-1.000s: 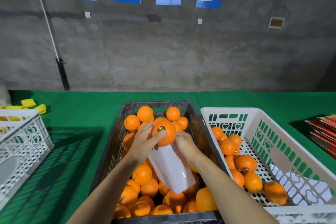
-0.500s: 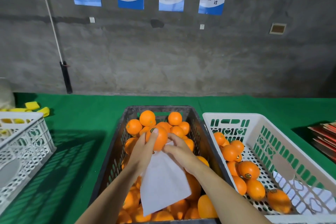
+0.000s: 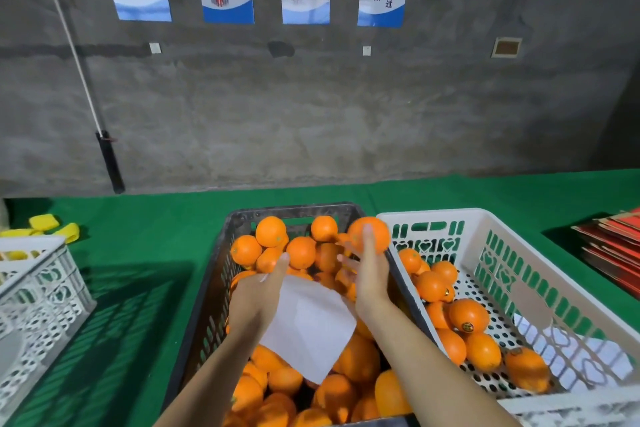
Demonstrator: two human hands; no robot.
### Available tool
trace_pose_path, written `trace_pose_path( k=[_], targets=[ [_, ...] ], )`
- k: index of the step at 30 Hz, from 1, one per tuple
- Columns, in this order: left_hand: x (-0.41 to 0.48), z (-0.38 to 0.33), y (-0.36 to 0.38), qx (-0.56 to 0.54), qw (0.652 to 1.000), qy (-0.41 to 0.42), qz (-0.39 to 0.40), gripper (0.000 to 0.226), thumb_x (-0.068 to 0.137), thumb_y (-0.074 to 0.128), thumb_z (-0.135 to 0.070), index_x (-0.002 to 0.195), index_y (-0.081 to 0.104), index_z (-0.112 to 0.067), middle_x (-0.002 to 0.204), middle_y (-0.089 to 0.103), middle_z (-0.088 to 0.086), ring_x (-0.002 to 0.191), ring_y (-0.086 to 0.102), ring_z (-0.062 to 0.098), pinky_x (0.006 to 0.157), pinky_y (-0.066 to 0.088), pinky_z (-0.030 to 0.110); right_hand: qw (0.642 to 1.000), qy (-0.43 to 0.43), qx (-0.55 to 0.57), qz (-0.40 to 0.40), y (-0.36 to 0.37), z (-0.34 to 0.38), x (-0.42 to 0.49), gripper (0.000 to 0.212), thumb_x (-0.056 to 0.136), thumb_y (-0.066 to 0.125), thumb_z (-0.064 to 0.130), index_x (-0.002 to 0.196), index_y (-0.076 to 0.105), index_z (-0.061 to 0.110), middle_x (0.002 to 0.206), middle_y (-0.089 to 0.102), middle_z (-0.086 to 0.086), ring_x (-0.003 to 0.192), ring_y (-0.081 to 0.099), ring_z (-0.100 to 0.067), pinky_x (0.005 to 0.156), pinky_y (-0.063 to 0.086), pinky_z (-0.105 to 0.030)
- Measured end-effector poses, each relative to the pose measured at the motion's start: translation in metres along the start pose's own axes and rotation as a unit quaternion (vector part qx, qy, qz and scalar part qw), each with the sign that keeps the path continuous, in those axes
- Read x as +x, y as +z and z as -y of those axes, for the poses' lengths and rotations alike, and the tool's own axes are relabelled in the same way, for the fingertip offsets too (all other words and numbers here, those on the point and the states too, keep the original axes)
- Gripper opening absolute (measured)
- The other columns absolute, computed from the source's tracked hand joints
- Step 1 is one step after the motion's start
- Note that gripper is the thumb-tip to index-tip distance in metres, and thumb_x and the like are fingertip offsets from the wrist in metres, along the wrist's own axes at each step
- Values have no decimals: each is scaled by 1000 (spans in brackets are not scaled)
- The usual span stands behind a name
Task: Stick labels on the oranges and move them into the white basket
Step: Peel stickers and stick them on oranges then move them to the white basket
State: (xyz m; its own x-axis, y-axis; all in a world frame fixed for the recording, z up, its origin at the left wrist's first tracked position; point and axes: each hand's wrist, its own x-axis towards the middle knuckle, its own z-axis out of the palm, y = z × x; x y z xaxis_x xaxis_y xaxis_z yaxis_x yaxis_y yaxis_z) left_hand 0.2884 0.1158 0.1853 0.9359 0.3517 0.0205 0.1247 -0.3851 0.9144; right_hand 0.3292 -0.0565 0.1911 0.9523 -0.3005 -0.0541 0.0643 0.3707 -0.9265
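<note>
My right hand grips one orange from below, lifted above the edge between the two crates. My left hand holds the white label sheet over the dark crate, which is full of oranges. The white basket on the right holds several oranges, some with a round sticker showing. A label on the held orange is not visible from here.
A second white crate stands at the left on the green table cover. Yellow pieces lie behind it. Red flat cartons are stacked at the right edge. A grey wall with posters rises behind.
The orange passed from my left hand to my right hand and moved right toward the white basket. My left hand stayed low with the label sheet.
</note>
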Motion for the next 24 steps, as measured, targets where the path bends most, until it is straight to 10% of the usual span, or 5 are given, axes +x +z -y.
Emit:
trace_pose_path(
  k=[5,12,17,24],
  targets=[
    [6,4,4,-99,994,-22,-45,55,101,50,-43,61,21,-19,53,24,-2,54,23,18,61,17,35,988,27,140,-64,-15,9,11,76,92,34,75,149,40,25,140,57,6,104,70,-18,83,56,-36],
    [9,1,8,-178,982,-53,-33,47,104,35,-48,66,40,-20,57,41,-1,54,37,16,56,31,34,983,-94,-159,23,0,-12,0,60,98,48,57,148,35,25,124,57,10,121,56,-18,103,47,-43],
    [14,3,8,-252,962,-95,33,38,100,39,-57,111,67,-34,110,69,3,102,66,28,92,54,50,776,-382,-498,59,2,-28,-10,37,90,57,47,121,58,28,135,49,6,130,41,-17,104,35,-37],
    [14,-2,7,-257,956,-116,80,57,100,33,-63,140,54,-28,131,64,6,115,63,31,101,50,53,717,-460,-513,104,2,-33,-11,35,95,56,54,120,63,31,134,49,6,129,42,-18,105,27,-33]
  ],
)
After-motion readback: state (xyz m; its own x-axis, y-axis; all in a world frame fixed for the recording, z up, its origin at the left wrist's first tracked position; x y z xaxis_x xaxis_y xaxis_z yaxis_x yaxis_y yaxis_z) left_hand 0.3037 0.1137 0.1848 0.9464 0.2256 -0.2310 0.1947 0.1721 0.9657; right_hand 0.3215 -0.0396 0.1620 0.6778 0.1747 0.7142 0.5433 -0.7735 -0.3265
